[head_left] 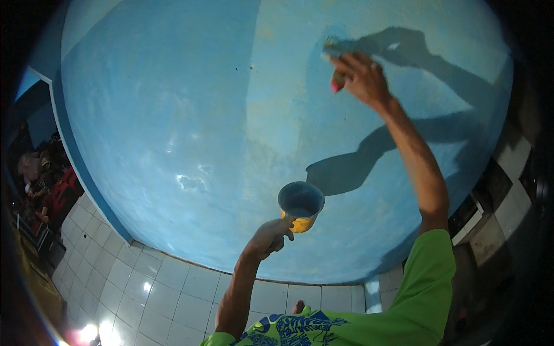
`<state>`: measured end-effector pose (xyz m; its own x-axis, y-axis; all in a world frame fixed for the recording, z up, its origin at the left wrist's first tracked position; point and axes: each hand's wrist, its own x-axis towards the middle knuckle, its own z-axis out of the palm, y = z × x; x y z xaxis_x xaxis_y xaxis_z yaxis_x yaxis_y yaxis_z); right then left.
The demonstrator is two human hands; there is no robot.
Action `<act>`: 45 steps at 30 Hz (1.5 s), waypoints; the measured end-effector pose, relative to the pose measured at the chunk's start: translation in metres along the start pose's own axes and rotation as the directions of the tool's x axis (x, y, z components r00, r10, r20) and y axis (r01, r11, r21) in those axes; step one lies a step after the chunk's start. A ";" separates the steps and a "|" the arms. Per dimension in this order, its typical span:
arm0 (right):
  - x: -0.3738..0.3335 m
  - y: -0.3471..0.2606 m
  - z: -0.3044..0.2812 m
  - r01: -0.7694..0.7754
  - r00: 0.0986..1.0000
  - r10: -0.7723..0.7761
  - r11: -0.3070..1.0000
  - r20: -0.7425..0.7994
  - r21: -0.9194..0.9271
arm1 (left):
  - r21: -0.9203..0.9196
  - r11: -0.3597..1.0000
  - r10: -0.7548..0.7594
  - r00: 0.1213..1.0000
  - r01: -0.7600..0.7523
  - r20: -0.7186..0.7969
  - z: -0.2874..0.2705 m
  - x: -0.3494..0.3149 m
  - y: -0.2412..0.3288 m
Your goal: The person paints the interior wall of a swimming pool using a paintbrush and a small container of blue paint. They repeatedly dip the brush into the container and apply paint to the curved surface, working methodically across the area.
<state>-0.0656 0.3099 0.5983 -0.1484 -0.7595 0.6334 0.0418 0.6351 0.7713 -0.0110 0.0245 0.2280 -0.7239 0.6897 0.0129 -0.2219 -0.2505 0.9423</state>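
My left hand (269, 237) is closed round the handle of a yellow dipper (302, 224), held low in front of the wall. The dipper's inside is coated blue-grey, and its contents look dark and bluish. Higher up and to the right, my right hand (366, 79) grips a paintbrush (338, 84) with a reddish handle end. The brush's bristle end is at the blue wall (173, 109), partly hidden by my fingers and blurred. Around it the wall is a darker, wet-looking blue, while the area to its left is paler and patchy.
White floor tiles (167, 294) run along the wall's foot. A doorway edge (72, 150) stands at the left, with red and dark items (66, 187) beyond it. On the right are dark objects and pale tiled surfaces (513, 155). My arms cast shadows on the wall.
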 end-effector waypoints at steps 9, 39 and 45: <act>0.014 -0.015 0.016 -0.332 0.916 0.198 0.863 0.349 0.382 | -0.013 1.000 0.000 0.999 0.000 0.049 -0.001 -0.002 0.002; -0.083 -0.174 0.023 0.096 0.989 -0.110 0.986 0.095 0.136 | -0.176 0.983 -0.055 0.999 0.053 -0.002 -0.008 -0.041 -0.009; -0.071 -0.166 0.000 -0.192 0.972 0.071 0.789 0.224 0.584 | -0.171 0.982 -0.079 0.997 0.075 -0.017 -0.008 -0.049 -0.016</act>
<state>-0.0622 0.2584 0.4255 -0.3628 -0.6616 0.6563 -0.5153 0.7292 0.4502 0.0232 -0.0110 0.2092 -0.7149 0.6960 -0.0670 -0.3842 -0.3109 0.8693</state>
